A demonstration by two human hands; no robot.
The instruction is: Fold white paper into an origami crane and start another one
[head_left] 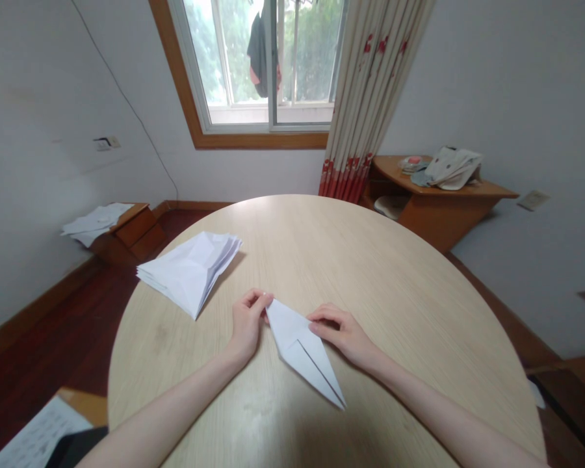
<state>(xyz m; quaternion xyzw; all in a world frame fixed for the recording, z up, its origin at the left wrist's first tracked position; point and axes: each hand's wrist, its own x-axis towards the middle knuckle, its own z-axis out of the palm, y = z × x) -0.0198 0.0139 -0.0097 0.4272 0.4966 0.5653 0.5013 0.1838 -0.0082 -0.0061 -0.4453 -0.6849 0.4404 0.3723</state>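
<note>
1. At table near-centre: left hand [247, 322] pinches the upper tip of a long pointed folded white paper piece [302, 348] between thumb and fingers (tight pinch).
2. Same paper, right edge: right hand [344, 335] presses down with bent fingertips, nothing clasped.
3. Paper lies flat on the round light-wood table [370, 273], sharp point toward the person.
4. Left of it, well apart: stack of folded white sheets [190, 270].
5. Behind: wood-framed window [268, 123], cream curtain with red pattern [365, 97].
</note>
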